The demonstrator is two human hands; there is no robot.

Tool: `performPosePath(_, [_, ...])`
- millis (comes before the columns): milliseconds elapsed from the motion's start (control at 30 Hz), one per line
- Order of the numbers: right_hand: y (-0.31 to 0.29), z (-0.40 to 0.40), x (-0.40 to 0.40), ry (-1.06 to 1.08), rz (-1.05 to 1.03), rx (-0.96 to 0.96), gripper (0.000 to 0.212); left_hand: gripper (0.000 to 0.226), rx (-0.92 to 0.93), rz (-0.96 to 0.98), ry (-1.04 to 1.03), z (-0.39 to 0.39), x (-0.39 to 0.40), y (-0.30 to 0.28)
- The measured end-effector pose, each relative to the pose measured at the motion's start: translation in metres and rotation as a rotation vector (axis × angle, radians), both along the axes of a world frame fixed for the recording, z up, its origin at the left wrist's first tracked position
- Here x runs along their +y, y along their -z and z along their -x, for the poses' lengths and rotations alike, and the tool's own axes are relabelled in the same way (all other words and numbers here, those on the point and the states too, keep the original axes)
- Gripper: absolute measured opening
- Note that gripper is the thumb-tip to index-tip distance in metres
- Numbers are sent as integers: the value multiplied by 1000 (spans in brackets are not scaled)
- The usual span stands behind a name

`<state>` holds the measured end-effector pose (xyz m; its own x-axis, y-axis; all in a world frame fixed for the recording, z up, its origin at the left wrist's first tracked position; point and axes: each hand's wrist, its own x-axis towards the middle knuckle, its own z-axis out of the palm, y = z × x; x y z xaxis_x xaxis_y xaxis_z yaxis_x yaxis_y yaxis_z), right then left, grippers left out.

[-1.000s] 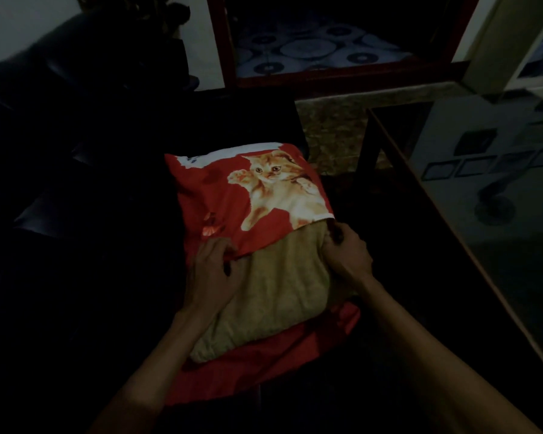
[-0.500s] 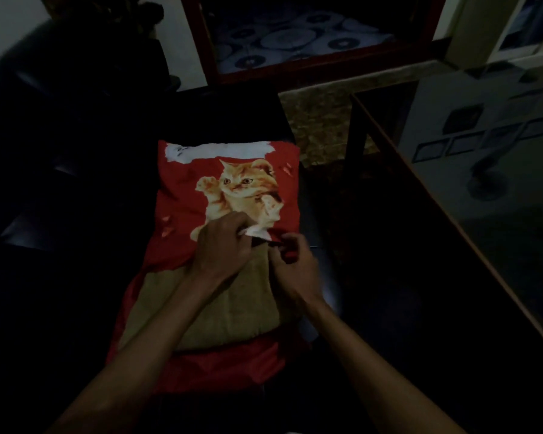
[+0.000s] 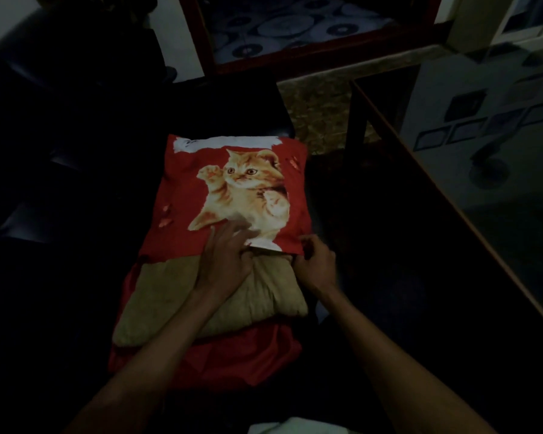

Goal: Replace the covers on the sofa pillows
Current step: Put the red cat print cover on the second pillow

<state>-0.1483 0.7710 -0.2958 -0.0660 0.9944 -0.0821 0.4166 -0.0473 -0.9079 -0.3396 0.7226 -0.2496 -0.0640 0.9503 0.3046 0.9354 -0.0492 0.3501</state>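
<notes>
Cover [image 3: 182,195], red, sheathes the far half of the tan pillow [image 3: 157,296] on the dark sofa [image 3: 76,151]. Left hand [image 3: 224,261] presses with spread fingers; right hand [image 3: 315,266] pinches the hem at 3 o'clock. Risk: uneven pulling bunches the hem against the pillow's corner.

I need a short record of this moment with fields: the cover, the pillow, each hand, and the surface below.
cover: red cover with kitten print, pulled over the far part of the pillow
pillow: tan pillow, near half bare
left hand: left hand lies on the cover's open edge, fingers straight
right hand: right hand pinches the cover's right edge
surface: dark sofa
</notes>
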Motion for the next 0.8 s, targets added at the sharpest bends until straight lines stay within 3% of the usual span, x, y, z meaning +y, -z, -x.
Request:
performPosePath(100, [-8, -17, -13, -50, -114, -41, 18, 62, -136, -64, -1, 10, 21, -7])
performPosePath(233, [-16, -25, -40, -129, -212, -106, 20, 63, -113, -73, 30, 16, 42, -12])
performPosePath(367, [-14, -9, -31, 110, 67, 59, 34, 61, -121, -25, 100, 23, 35, -15])
performPosePath(433, [-5, -1, -28, 137, 184, 50, 38, 54, -46, -19, 121, 22, 18, -22])
performPosePath(533, [8, 3, -30, 140, 247, 24, 23, 50, 2, -55, 134, 13, -28, -26])
performPosePath(600, [8, -1, -31, 111, 206, -3, 16, 64, 10, -44, 207, 4, -65, -18])
performPosePath(700, [3, -11, -31, 30, 122, -75, 5, 97, 218, 91, 226, -1, -93, 15])
performPosePath(800, [1, -22, -30, -24, 48, -86, 14, 80, 307, 76, 143, 15, -83, 33])
